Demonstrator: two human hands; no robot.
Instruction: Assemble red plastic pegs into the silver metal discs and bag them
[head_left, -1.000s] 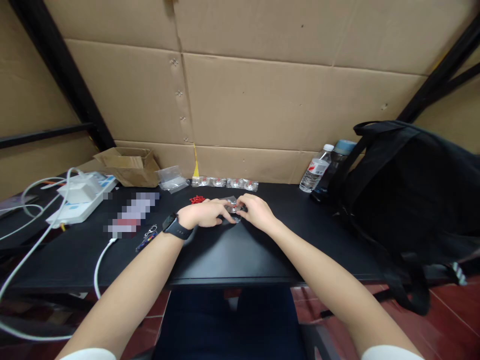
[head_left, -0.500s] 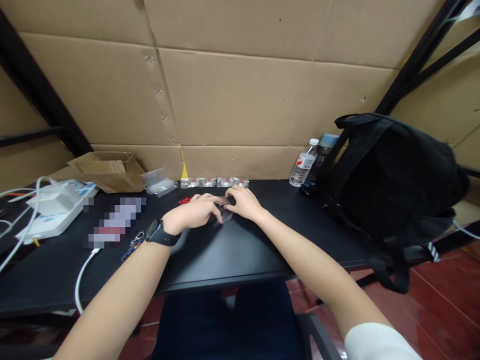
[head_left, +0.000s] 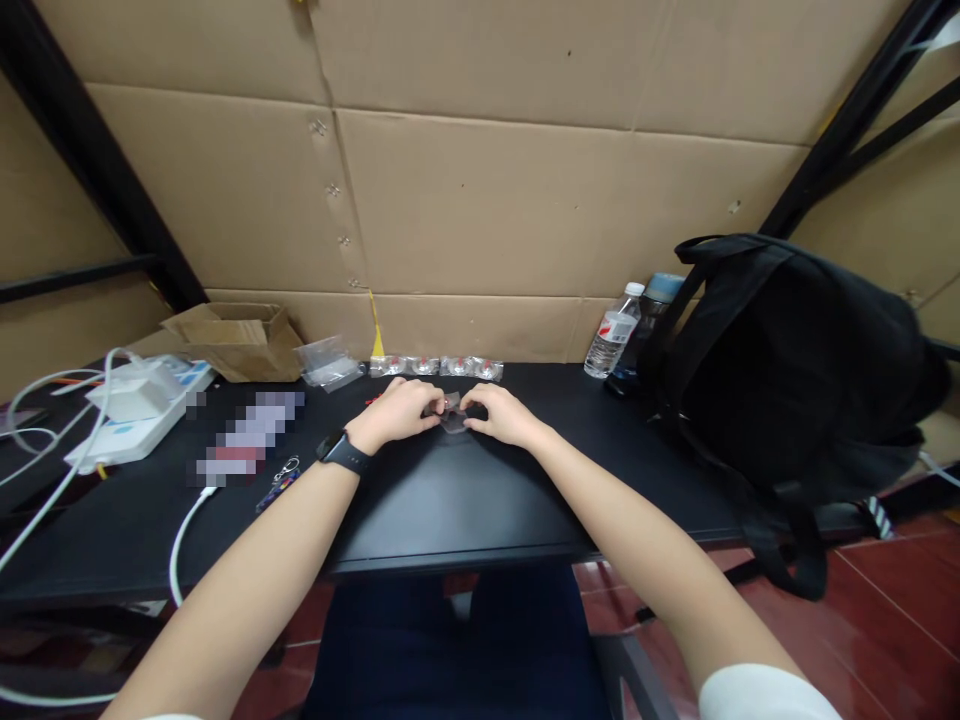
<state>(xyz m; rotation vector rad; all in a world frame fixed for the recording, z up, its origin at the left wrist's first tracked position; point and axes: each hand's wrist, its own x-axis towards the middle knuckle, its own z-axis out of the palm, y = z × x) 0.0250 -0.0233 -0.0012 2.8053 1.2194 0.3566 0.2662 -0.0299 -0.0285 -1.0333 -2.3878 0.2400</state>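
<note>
Between my hands is a small clear plastic bag, with something dark or reddish near its top that is too small to make out. My left hand, with a black watch on the wrist, pinches the bag's left side. My right hand grips its right side between thumb and fingers. Just behind my left hand, a bit of red stuff shows on the table, mostly hidden. A row of silvery clear packets with red marks lies beyond my hands, along the cardboard wall.
On the left are a brown paper bag, a clear plastic bag, a white power strip with cables, a blurred-out phone-like item and a keychain. To the right stand a water bottle and a black backpack.
Both hands have drawn level on either side of the clear bag, and my left fingers have pulled back to its left edge. The view has shifted slightly.
</note>
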